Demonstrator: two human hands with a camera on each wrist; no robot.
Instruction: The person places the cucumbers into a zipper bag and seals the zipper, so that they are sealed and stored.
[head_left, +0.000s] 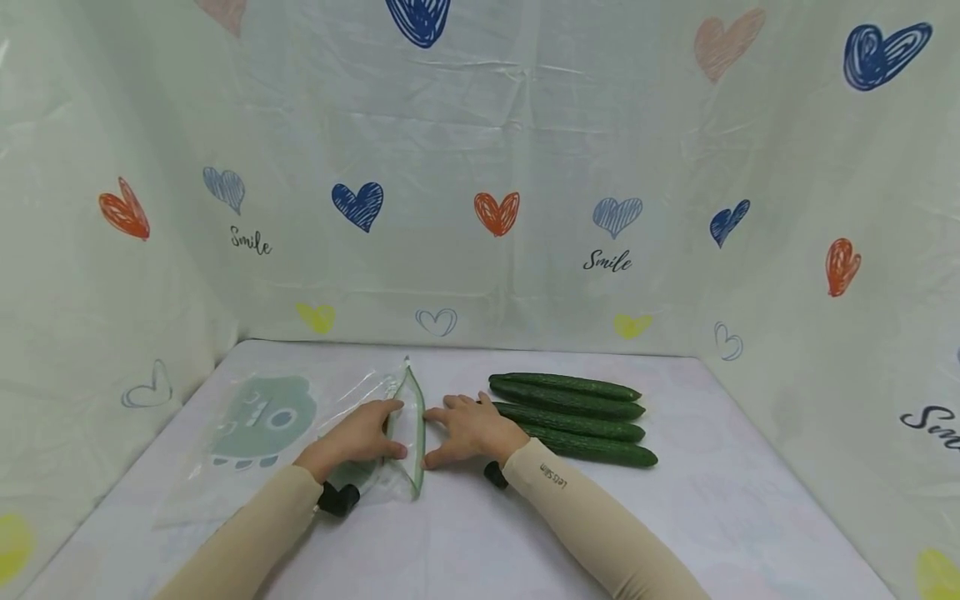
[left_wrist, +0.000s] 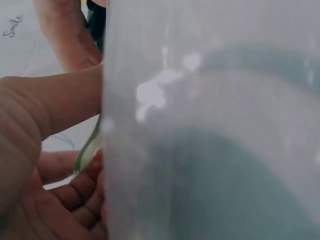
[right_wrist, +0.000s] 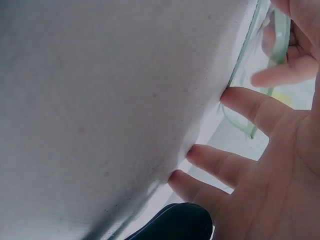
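A clear zip bag [head_left: 352,396] with a green monster print lies flat at the left, its green-edged mouth [head_left: 415,483] gaping toward the right. My left hand [head_left: 360,433] holds the bag near its mouth, thumb and forefinger spread along the opening; in the left wrist view the bag's film [left_wrist: 215,150] hides much of that hand. Just right of the mouth is my right hand [head_left: 468,429], its fingers straight and spread. In the right wrist view its fingertips [right_wrist: 230,96] touch the table at the bag's green edge. Several dark green cucumbers [head_left: 577,425] lie right behind this hand.
The cucumbers lie side by side, with the near ones partly behind the right hand. Both forearms wear beige sleeves [head_left: 600,521]. A white cloth [head_left: 705,500] covers the table, and a curtain with printed hearts [head_left: 551,275] hangs around its back and sides.
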